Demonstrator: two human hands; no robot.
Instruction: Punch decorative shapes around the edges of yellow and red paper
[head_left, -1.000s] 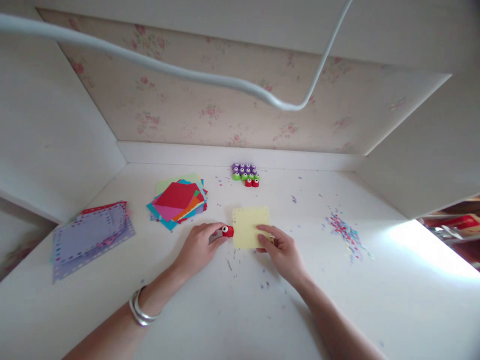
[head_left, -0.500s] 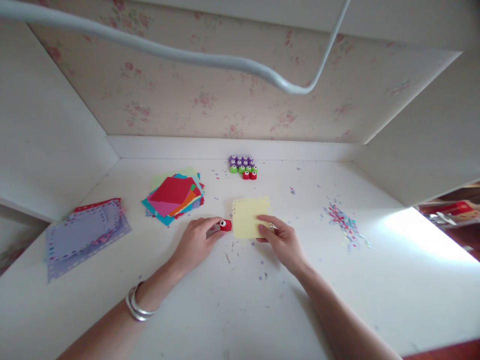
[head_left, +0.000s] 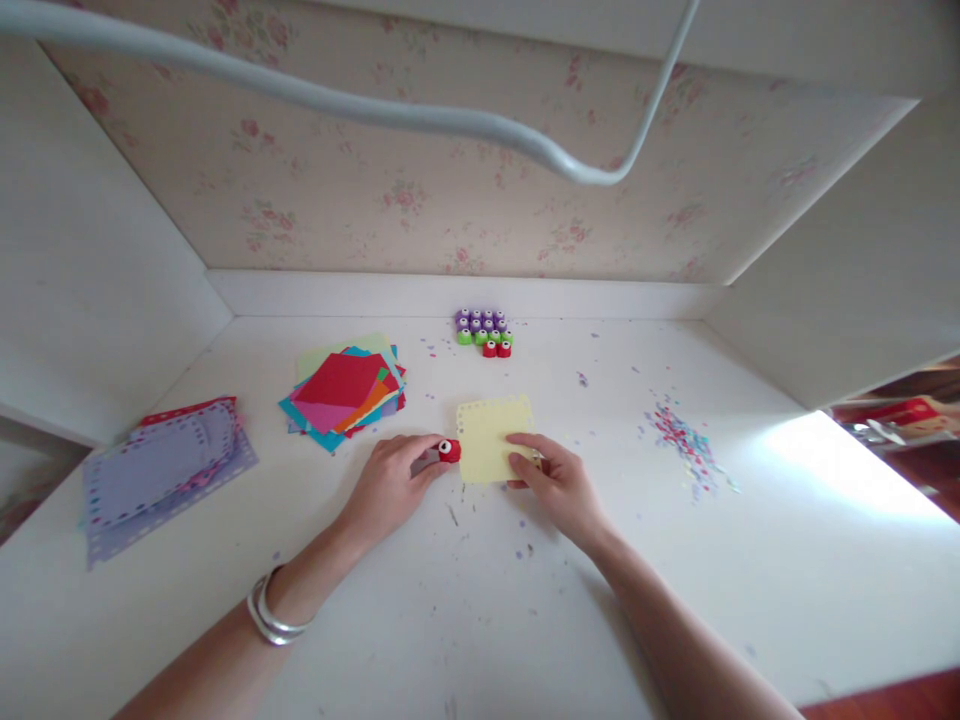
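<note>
Landmark: yellow sheet [head_left: 484, 455]. It's at mid-desk, between the two hands, small holes along its far edge and at the far part of its left edge. Left hand [head_left: 390, 482] clamped on red punch [head_left: 450, 451], thumb and fingers round it; punch is right at the sheet's left edge, can't tell if paper sits in its slot. Right hand [head_left: 559, 490] clamped on the sheet's right side, thumb on top, some fingers underneath. Silver bracelet [head_left: 274, 612] on left wrist, nearer the person than the sheet.

Beyond the sheet: group of small punches [head_left: 484, 330], purple at back, then green, two red in front. Left of sheet and a bit farther back: loose stack of coloured paper [head_left: 341, 385], red on top, pink, orange, blue showing. Well left of sheet: purple sheets [head_left: 154, 465] with punched borders, overlapping, red one behind. Well right of sheet: scattered pile of paper bits [head_left: 682, 435], red, blue, purple. More bits around the sheet on the white desk [head_left: 375, 630].
</note>
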